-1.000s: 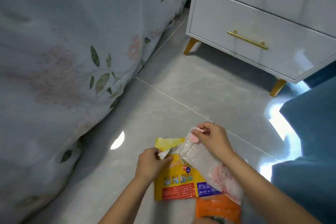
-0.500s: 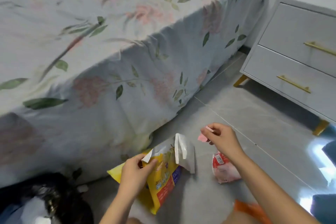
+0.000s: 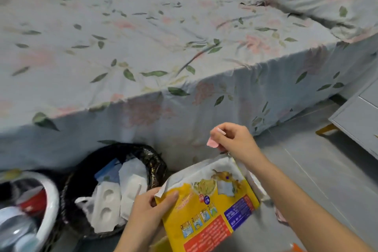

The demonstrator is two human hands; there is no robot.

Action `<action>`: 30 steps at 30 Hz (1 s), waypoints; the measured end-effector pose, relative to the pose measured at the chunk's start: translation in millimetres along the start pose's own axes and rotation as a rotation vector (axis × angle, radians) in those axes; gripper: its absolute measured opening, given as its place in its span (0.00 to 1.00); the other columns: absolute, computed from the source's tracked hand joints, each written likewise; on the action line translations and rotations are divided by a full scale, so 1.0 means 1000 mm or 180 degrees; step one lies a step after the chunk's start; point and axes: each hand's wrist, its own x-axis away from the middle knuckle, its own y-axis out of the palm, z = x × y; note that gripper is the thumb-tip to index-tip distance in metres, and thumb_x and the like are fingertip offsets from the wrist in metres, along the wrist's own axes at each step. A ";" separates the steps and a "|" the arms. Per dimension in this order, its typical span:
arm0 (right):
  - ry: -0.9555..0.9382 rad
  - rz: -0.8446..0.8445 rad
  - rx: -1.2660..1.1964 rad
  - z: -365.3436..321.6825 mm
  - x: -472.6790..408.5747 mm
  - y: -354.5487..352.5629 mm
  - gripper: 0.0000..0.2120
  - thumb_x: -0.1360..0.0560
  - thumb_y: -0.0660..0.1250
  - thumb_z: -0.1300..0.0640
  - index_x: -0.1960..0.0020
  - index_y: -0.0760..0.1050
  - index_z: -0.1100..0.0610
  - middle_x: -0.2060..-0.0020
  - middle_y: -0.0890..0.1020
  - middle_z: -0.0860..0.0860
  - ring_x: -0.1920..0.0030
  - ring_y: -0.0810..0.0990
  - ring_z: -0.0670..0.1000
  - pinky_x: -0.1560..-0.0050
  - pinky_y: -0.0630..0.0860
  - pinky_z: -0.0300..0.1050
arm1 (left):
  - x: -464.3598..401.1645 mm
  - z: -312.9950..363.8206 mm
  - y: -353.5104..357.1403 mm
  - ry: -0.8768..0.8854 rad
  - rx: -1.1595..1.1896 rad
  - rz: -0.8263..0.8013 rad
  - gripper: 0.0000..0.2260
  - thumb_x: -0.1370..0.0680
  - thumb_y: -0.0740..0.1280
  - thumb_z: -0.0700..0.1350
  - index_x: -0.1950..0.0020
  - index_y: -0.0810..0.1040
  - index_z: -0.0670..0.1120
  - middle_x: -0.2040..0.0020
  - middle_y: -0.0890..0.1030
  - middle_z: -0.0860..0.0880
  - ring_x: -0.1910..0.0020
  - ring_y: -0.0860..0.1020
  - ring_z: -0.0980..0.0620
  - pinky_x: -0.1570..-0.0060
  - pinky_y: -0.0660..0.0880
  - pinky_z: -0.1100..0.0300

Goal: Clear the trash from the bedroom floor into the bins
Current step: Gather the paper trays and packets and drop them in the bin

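Your left hand (image 3: 152, 205) pinches the yellow wrapper (image 3: 212, 208) beside the black-lined bin (image 3: 155, 161), while your right hand (image 3: 235, 141) grips pink scraps (image 3: 212, 142).

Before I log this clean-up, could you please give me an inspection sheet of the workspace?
Surface: grey tiled floor, glossy.
Job's things: yellow snack bag held up; black-lined bin holds white packaging; white-rimmed bin at left holds mixed trash.
Clutter: pinkish wrapper and orange scrap on the floor.
Hands: left hand grips the bag's corner; right hand pinches small pink scraps.
Cables: nothing seen.
Surroundings: floral-sheeted bed; white nightstand at right.
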 end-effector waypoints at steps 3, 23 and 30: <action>-0.0098 -0.0498 0.0211 -0.028 -0.011 0.063 0.08 0.25 0.69 0.57 0.64 0.79 0.51 0.70 0.83 0.48 0.72 0.77 0.39 0.69 0.73 0.33 | 0.021 -0.017 -0.017 -0.0105 0.0053 -0.0027 0.04 0.28 0.74 0.43 0.56 0.85 0.43 0.61 0.86 0.42 0.65 0.84 0.49 0.67 0.80 0.61; -0.0222 -0.1238 0.2117 -0.009 -0.030 0.167 0.13 0.27 0.71 0.51 0.43 0.79 0.51 0.47 0.83 0.47 0.49 0.79 0.44 0.43 0.74 0.41 | 0.043 -0.053 -0.073 -0.0043 0.0468 0.0141 0.04 0.25 0.72 0.44 0.58 0.85 0.45 0.58 0.87 0.44 0.58 0.85 0.47 0.57 0.81 0.55; 0.2163 0.0686 0.0470 0.077 0.070 0.046 0.33 0.32 0.72 0.41 0.32 0.68 0.54 0.35 0.74 0.57 0.37 0.74 0.58 0.38 0.74 0.58 | 0.029 -0.029 -0.061 0.0082 0.0698 0.0006 0.07 0.25 0.72 0.48 0.52 0.83 0.46 0.56 0.87 0.44 0.57 0.86 0.46 0.55 0.83 0.50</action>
